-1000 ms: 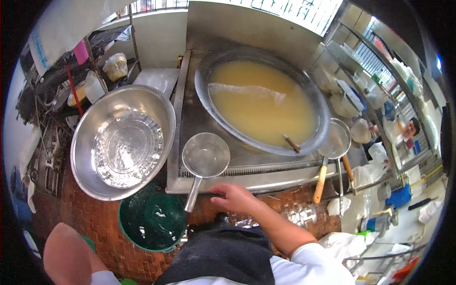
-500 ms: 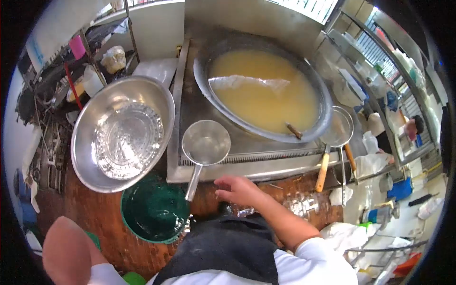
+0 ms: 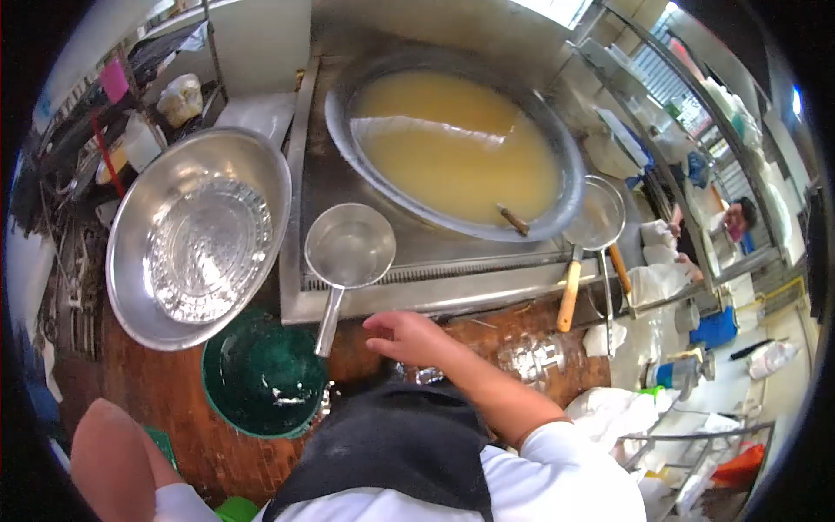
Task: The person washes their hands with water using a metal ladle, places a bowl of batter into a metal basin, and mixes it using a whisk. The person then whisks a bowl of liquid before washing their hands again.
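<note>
My right hand point(image 3: 402, 337) is held over the floor in front of the stove, fingers loosely curved and apart, with nothing in it. Just to its left is the handle of a metal saucepan point(image 3: 350, 245); a gap shows between them. That pan sits on the stove's front edge, its handle sticking out toward me. Behind it a huge wok point(image 3: 570, 165) holds cloudy yellowish liquid, and a short brown handle point(image 3: 513, 219) rests at its near rim. Of my left arm only a bent part shows at the lower left; the hand is out of sight.
A large steel basin point(image 3: 126, 261) leans left of the stove point(image 3: 300, 174). Below it a green tub point(image 3: 261, 365) stands on wet brown floor tiles point(image 3: 165, 391). Strainers with wooden handles point(image 3: 570, 291) lie at the stove's right corner. Metal shelving point(image 3: 704, 235) lines the right.
The view has shifted, so the stove, basin and tub appear farther left and slightly higher. My right hand looks slightly closer to the saucepan handle, still apart from it.
</note>
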Action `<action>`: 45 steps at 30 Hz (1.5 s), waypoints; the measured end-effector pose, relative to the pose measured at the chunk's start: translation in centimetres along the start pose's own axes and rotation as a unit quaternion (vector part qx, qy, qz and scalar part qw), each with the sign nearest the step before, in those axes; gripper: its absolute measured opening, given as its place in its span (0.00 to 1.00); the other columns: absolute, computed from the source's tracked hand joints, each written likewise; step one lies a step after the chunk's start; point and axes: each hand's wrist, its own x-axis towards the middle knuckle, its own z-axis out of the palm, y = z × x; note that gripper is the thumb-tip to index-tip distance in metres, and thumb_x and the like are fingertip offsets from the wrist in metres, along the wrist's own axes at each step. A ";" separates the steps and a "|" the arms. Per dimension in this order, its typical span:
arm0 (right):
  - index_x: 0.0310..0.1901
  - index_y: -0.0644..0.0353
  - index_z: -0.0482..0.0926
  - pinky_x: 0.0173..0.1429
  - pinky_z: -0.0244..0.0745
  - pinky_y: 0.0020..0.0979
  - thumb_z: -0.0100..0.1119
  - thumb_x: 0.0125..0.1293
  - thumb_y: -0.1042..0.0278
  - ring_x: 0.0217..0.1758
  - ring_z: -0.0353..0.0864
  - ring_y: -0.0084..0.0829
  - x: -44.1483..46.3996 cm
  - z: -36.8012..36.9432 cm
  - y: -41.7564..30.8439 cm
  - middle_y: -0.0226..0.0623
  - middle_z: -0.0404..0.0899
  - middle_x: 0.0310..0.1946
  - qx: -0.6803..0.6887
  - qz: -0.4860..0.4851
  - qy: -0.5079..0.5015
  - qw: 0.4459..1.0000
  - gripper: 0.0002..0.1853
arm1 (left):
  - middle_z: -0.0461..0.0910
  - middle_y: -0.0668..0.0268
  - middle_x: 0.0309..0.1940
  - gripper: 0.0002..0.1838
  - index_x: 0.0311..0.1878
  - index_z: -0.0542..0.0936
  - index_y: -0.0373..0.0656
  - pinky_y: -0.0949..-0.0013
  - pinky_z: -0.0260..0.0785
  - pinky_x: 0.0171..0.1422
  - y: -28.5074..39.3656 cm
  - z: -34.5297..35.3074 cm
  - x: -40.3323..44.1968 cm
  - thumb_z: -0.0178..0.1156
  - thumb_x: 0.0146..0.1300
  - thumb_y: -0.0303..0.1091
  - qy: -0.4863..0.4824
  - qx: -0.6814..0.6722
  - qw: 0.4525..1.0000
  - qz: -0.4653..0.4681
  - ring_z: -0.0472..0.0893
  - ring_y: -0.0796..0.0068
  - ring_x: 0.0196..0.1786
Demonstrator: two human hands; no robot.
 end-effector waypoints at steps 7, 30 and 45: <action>0.48 0.60 0.78 0.52 0.74 0.40 0.61 0.58 0.57 0.48 0.79 0.45 -0.1 -0.1 -0.2 0.46 0.81 0.43 -0.023 -0.016 0.014 1.000 0.20 | 0.67 0.55 0.61 0.27 0.57 0.69 0.48 0.54 0.60 0.67 0.0 1.1 -0.6 0.59 0.55 0.48 0.019 -0.013 1.000 -0.012 0.68 0.56 0.63; 0.48 0.59 0.78 0.52 0.73 0.42 0.61 0.57 0.57 0.47 0.79 0.47 0.7 0.5 0.1 0.46 0.80 0.43 -0.043 -0.042 0.025 0.998 0.20 | 0.70 0.54 0.58 0.24 0.52 0.73 0.45 0.53 0.62 0.66 -0.6 2.6 -1.0 0.61 0.53 0.44 0.035 -0.036 0.999 0.014 0.70 0.53 0.62; 0.49 0.58 0.78 0.52 0.74 0.40 0.60 0.59 0.57 0.48 0.79 0.46 1.8 1.0 0.4 0.45 0.80 0.44 -0.041 -0.052 0.002 0.998 0.19 | 0.72 0.53 0.56 0.22 0.49 0.76 0.43 0.53 0.63 0.65 -1.1 3.0 -0.3 0.62 0.52 0.41 0.049 -0.033 0.998 0.022 0.71 0.51 0.60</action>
